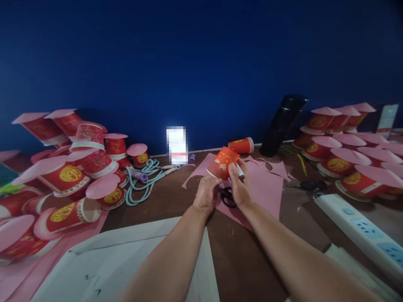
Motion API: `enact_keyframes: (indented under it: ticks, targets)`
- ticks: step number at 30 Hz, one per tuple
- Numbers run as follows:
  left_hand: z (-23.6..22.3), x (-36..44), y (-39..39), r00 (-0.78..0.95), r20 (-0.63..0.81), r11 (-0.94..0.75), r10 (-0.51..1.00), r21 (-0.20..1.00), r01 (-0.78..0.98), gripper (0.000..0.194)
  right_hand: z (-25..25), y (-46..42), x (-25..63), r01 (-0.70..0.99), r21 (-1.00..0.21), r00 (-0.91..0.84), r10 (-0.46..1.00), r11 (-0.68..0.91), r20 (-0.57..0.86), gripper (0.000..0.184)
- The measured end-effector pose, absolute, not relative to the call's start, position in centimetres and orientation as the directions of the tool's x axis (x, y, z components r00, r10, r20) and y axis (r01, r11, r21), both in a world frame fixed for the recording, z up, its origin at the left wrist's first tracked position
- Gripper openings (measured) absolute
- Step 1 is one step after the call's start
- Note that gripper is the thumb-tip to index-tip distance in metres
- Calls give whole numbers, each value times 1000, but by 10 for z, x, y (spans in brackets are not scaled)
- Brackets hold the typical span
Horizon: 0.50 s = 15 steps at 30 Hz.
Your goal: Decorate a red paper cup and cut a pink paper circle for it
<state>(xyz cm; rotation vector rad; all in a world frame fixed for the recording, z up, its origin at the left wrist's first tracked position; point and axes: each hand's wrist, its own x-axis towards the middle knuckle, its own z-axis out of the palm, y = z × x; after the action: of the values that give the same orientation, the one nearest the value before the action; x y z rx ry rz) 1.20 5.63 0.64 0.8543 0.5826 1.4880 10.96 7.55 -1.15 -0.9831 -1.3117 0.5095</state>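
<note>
- Clearly, the red paper cup [222, 162] is in both hands, tilted above the counter [233, 260], its white-edged end low and toward the left hand [206, 193].
- The left hand grasps that lower end; the right hand [241, 186] grips a marker pen [240, 172], with its thumb against the cup's side.
- The cup should be very light, with a thin, springy wall that dents if squeezed; its printed surface may be a little slick.
- The best hold is probably the rolled rim or the stiffer base edge, with only light pressure on the middle of the wall.
- The marker pen looks rigid and light, and easiest to steady by its barrel.
- The fingers behind the cup are hidden, as is its inside; whether anything is in there, I cannot tell.
- Much of the marker pen is covered by the right hand, so its far end cannot be read.
- Under the hands, black scissor handles [229, 202] show on pink paper [267, 184]; the blades cannot be made out.
- The phone screen [177, 144] is blurred out, and the white power strip [355, 226] runs off the right edge.
</note>
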Motion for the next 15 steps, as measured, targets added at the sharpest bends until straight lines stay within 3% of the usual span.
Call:
enact_keyframes:
  ticks: [4, 9, 12, 15]
  targets:
    - [6, 9, 52, 71, 182, -129, 981, 876, -466, 10, -6, 73, 109, 72, -900, 250, 866, 430, 434, 36]
    - [3, 9, 48, 61, 223, -212, 973, 965, -152, 12, 0, 70, 109, 77, -893, 274, 852, 443, 446, 33]
    - [3, 10, 47, -5, 349, -345, 937, 930, 128, 11, -1, 72, 109, 77, -888, 274, 847, 454, 456, 32]
    - [3, 10, 46, -6, 504, -468, 864, 806, 362, 10, -6, 76, 110, 125, -851, 266, 809, 510, 524, 32]
